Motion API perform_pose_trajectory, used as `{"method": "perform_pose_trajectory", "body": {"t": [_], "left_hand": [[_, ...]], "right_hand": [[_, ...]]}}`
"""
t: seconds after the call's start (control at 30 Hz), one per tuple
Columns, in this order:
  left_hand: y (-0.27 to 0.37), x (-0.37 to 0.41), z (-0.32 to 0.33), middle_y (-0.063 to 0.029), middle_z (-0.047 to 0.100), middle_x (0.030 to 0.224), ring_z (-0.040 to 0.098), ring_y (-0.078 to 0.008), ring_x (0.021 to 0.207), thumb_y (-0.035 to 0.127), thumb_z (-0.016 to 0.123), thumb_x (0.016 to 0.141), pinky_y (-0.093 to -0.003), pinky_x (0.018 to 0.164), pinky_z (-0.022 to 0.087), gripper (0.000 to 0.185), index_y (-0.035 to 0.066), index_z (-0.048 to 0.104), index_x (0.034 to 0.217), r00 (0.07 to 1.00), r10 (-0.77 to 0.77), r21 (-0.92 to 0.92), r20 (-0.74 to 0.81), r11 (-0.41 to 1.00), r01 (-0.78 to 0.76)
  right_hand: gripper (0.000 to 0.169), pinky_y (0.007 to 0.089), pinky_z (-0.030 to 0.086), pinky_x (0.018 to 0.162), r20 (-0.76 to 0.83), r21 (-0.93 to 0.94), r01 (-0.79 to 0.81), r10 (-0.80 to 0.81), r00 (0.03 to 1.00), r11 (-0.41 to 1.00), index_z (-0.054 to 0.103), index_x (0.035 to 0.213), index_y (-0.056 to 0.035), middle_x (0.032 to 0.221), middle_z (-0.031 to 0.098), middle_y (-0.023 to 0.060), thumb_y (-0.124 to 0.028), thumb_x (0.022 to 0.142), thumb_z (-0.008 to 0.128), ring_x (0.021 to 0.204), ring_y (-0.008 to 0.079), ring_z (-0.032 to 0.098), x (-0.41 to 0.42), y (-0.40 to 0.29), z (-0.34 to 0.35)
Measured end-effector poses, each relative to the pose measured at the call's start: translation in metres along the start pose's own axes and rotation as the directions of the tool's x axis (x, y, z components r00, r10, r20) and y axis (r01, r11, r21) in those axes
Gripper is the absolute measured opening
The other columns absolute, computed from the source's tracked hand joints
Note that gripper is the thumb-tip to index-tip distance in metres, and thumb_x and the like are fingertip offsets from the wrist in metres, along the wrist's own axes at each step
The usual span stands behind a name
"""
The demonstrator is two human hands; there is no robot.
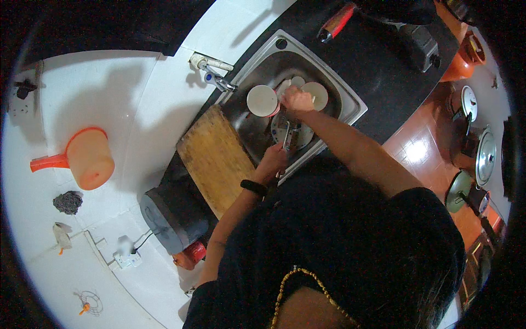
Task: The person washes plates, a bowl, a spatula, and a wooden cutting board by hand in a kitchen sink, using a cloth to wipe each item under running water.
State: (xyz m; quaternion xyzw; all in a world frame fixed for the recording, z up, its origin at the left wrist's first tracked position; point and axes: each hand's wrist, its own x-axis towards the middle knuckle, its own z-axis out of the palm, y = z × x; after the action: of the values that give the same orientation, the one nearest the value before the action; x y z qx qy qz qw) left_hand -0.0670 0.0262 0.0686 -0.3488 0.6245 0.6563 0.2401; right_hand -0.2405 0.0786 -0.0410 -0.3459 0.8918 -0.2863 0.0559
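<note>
My left hand (273, 161), with a black band at its wrist, grips several metal utensils (287, 133), likely cutlery, over the near side of a stainless steel sink (257, 140). My right hand (298, 99) is curled among the dishes deeper in the basin. Whether its fingers hold anything is hidden. To its left stands a pale cup (262, 100) with a reddish outside. A second pale cup or bowl (317, 93) is at its right, and a smaller pale vessel (298, 81) lies just beyond. Below the utensils is a patterned plate (304, 137), partly covered.
A wooden board (215, 160) overlaps the sink's left edge. A wall tap (218, 80) juts toward the basin. On the dark counter (378, 86) lies a red-handled tool (337, 22). An orange jug (89, 158) hangs on the white wall; a dark grey appliance (174, 220) stands below the board.
</note>
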Motion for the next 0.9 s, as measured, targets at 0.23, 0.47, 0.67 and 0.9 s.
{"method": "perform_pose_trajectory", "body": {"t": [0.23, 0.47, 0.67, 0.9], "left_hand": [[0.002, 0.002, 0.0, 0.0033, 0.038, 0.056, 0.039, -0.0089, 0.043, 0.01, 0.037, 0.083, -0.024, 0.037, 0.033, 0.013, 0.008, 0.048, 0.088, 1.0, -0.013, -0.017, 0.007, 1.0, 0.013], [0.016, -0.003, -0.003, 0.0013, 0.038, 0.056, 0.04, -0.0109, 0.046, 0.01, 0.037, 0.083, -0.0253, 0.038, 0.034, 0.013, 0.006, 0.048, 0.086, 0.998, -0.018, 0.178, -0.055, 0.984, 0.028], [0.007, -0.003, -0.011, 0.0009, 0.039, 0.056, 0.039, -0.0114, 0.046, 0.01, 0.037, 0.084, -0.0261, 0.039, 0.033, 0.012, 0.005, 0.049, 0.084, 0.994, 0.035, 0.163, -0.102, 0.987, -0.018], [0.01, 0.011, -0.028, 0.0006, 0.04, 0.056, 0.041, -0.0109, 0.047, 0.011, 0.038, 0.084, -0.0261, 0.039, 0.034, 0.014, 0.005, 0.05, 0.088, 0.984, 0.07, 0.199, -0.161, 0.979, -0.037]], "right_hand": [[0.031, 0.0417, 0.047, 0.063, 0.036, 0.073, -0.117, 0.115, 0.993, 0.99, 0.055, 0.088, -0.0062, 0.083, 0.058, 0.0134, -0.035, 0.075, 0.053, 0.076, 0.0302, 0.058, -0.005, 0.0, 0.002], [0.03, 0.0412, 0.046, 0.065, 0.163, 0.097, -0.237, 0.219, 0.962, 0.967, 0.054, 0.09, -0.0071, 0.087, 0.059, 0.0137, -0.03, 0.072, 0.054, 0.077, 0.03, 0.058, -0.017, -0.009, 0.016], [0.031, 0.0432, 0.045, 0.072, 0.125, 0.2, -0.583, 0.57, 0.812, 0.787, 0.054, 0.094, -0.0065, 0.087, 0.059, 0.0167, -0.031, 0.075, 0.051, 0.083, 0.0329, 0.057, -0.003, 0.034, 0.009], [0.032, 0.0446, 0.043, 0.07, 0.014, 0.39, -0.555, 0.597, 0.802, 0.735, 0.053, 0.099, -0.0063, 0.088, 0.058, 0.0188, -0.029, 0.077, 0.051, 0.081, 0.0372, 0.055, -0.032, 0.001, 0.006]]}}
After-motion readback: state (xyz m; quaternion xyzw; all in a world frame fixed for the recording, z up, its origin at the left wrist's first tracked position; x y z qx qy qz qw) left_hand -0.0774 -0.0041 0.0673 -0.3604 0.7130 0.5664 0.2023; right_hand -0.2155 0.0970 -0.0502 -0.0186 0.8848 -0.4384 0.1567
